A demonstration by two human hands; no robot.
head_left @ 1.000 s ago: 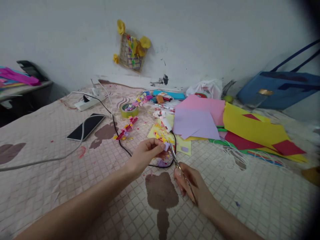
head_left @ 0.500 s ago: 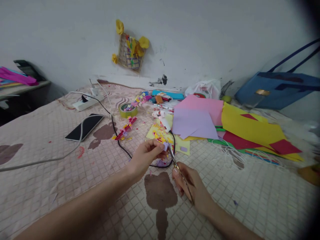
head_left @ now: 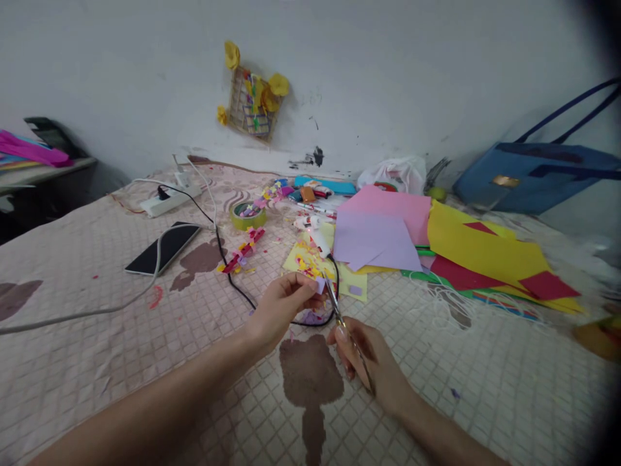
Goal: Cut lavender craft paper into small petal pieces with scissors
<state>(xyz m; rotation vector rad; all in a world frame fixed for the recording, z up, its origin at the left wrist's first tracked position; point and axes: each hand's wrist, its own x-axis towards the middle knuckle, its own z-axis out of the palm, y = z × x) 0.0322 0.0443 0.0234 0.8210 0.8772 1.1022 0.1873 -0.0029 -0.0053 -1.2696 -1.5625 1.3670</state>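
Between thumb and fingers, my left hand [head_left: 286, 304] pinches a small piece of purple paper [head_left: 321, 285]. My right hand [head_left: 366, 359] is closed round the handles of a pair of scissors [head_left: 334, 301], whose blades point away from me and meet the paper's right edge. Whether the blades are parted is too small to tell. Just beyond lies a white glue gun [head_left: 319, 241] on a pale yellow sheet [head_left: 353, 279] strewn with yellow and red paper scraps [head_left: 310, 264]. Purple scraps [head_left: 313, 317] lie below my left fingers.
A black cord [head_left: 237, 285] loops round the work spot. To the left are a roll of tape [head_left: 248, 216], a pink paper strand [head_left: 244, 249], a phone [head_left: 163, 248] and a power strip [head_left: 169, 200]. Purple sheets [head_left: 376, 239], yellow sheets [head_left: 485, 249] and white string [head_left: 449, 301] lie right.
My right fingers have shifted slightly on the scissors. My left hand keeps its pinch on the purple paper, and the whole view has moved a little.
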